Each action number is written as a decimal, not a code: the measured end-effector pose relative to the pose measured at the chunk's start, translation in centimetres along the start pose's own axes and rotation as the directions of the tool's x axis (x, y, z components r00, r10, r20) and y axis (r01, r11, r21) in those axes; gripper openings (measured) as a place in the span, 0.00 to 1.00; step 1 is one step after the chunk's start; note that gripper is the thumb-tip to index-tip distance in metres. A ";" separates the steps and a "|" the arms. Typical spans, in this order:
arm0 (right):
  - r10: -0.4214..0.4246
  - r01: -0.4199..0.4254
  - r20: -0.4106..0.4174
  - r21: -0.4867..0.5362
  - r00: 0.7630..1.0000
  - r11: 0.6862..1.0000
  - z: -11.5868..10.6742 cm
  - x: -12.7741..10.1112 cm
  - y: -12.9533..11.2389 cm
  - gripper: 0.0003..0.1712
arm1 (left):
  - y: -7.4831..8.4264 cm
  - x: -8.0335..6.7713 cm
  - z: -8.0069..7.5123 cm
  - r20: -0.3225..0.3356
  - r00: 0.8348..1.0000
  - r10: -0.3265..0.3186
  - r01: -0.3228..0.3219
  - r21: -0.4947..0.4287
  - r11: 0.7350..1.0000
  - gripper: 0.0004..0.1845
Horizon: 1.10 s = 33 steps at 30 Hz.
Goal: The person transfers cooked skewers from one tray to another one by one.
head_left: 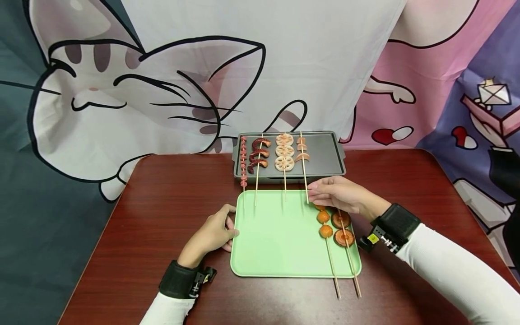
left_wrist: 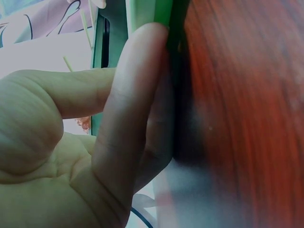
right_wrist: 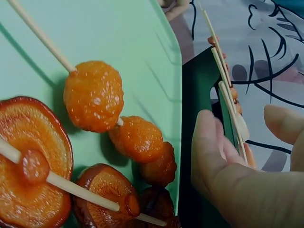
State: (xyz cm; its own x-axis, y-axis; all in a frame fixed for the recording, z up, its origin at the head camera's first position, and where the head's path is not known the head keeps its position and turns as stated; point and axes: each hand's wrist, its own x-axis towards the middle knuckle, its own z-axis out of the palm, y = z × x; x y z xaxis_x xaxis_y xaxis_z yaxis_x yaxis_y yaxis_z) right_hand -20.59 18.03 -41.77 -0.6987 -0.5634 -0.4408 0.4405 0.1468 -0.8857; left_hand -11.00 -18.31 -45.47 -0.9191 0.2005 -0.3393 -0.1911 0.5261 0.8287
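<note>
Two skewers lay at right on one green tray, lower centre of frame; four pan skewers sat on one grey pan just above it. Left hand pinched the tray's left edge; right hand, thumb and fingers apart, was beside the pan's rightmost skewer, contact unclear. Red-brown table, cartoon-print cloth across top.

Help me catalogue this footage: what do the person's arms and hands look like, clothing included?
The left hand and right hand are ungloved. Each wrist wears a wide black band, with a small yellow patch showing at the right one. White sleeves meet the bands.
</note>
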 end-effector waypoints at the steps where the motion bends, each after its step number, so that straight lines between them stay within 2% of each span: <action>1: 0.003 -0.003 -0.001 0.000 1.000 1.000 0.0 0.1 0.0 0.25 | 0.0 0.0 0.0 -0.001 1.000 0.001 -0.001 0.000 1.000 0.31; 7: 0.028 -0.028 -0.018 0.002 0.999 1.000 0.3 0.6 -0.2 0.22 | -0.2 0.0 0.1 -0.006 1.000 0.005 -0.005 0.003 1.000 0.31; 15: 0.018 -0.021 -0.036 -0.059 0.999 0.998 0.5 1.4 -0.1 0.19 | -0.2 0.0 0.1 -0.009 1.000 0.002 -0.002 0.005 1.000 0.31; 26: 0.015 -0.018 -0.098 -0.028 0.995 0.999 0.7 1.9 0.2 0.15 | -0.1 0.1 0.1 -0.008 1.000 0.002 -0.002 0.010 1.000 0.32; 33: 0.011 -0.017 -0.148 -0.039 0.989 0.999 0.9 1.5 0.0 0.17 | -0.2 0.1 0.1 -0.004 1.000 -0.001 0.001 0.015 1.000 0.32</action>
State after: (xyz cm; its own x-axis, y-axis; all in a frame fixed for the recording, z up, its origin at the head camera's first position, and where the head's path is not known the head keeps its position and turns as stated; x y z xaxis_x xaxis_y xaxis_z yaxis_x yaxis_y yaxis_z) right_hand -21.16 16.42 -42.30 -0.7696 -0.4350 -0.4674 0.4299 0.1882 -0.8830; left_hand -11.04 -18.32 -45.68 -0.9204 0.1964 -0.3380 -0.1869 0.5382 0.8218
